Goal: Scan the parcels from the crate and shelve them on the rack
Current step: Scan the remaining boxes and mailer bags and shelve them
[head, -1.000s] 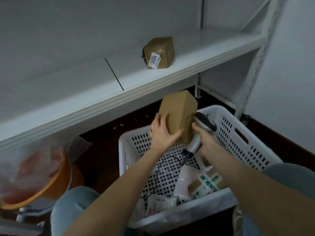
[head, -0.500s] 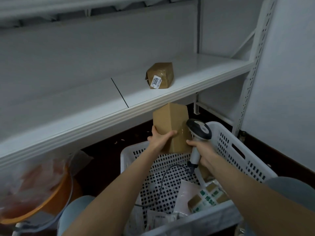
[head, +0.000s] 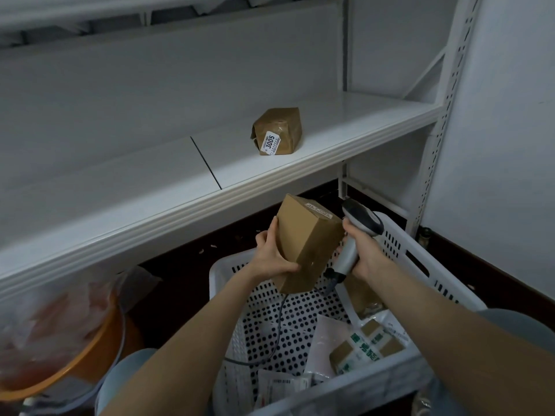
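Above the white crate (head: pixel 426 267), just below the shelf lip: small cardboard box (head: pixel 303 244), held tilted. Left hand (head: pixel 268 256) grips it, fingers along the left edge, thumb across the broad face. Right hand (head: pixel 366 250) is curled round the handle of a scanner (head: pixel 359 223), close against the box's right side. Box looks light, stiff, smooth card; take it across the narrow sides, one hand likely enough. Shelf (head: pixel 345 136) holds one brown wrapped parcel (head: pixel 277 132), room either side. Shelf edge overhangs the way up. Scanner cable (head: pixel 280 316) trails into the crate; more parcels (head: pixel 368 346) inside. Orange basin (head: pixel 90 349) at left.
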{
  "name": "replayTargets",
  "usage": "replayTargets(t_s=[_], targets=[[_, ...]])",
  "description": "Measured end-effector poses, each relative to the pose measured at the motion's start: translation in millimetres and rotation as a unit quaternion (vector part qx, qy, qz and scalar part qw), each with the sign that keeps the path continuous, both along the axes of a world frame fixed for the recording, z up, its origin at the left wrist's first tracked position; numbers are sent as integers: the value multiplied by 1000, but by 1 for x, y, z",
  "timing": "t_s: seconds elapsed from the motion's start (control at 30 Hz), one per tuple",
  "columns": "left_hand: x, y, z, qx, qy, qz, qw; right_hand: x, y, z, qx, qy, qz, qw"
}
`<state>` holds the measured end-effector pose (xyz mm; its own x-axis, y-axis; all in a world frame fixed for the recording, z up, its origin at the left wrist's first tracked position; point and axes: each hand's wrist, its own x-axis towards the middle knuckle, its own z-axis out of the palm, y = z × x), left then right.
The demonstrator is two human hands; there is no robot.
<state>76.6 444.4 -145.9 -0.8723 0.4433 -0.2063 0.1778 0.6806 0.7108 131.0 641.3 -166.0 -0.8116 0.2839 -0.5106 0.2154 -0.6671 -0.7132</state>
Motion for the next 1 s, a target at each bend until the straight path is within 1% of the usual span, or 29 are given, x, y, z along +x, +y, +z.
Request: replayTargets(t_s=[0.23, 0.33, 0.43, 0.47, 0.57, 0.6, 0.77, 0.87, 0.93, 1.0], targets=[[-4, -1, 3, -33, 27, -21, 999, 0, 0, -6, 3, -11, -21, 1000], [-10, -1, 7, -49, 10, -29, 998, 0, 4, -6, 1, -21, -16, 1000], [-16, 1, 13, -56, -27, -13, 998, 1, 8, -6, 2, -44, -11, 999], [-17, 2, 17, -43, -46, -4, 998, 1, 8, -6, 2, -47, -11, 999], [-18, 7, 26, 32, -107, 39, 993, 3, 5, -5, -2, -52, -11, 999], [-19, 8, 31, 42, -126, 53, 990, 4, 4, -4, -7, -50, -12, 999], [-26, 5, 41, 28, -236, 96, 967, 8, 4, 7, -9, -47, -35, 998], [-30, -3, 47, 43, -287, 83, 953, 9, 8, 12, -18, -21, -49, 998], [-27, -9, 49, 91, -311, 45, 945, 11, 11, 18, -29, -13, -34, 999], [-25, -13, 48, 128, -311, 15, 941, 12, 12, 23, -51, -19, -13, 998]])
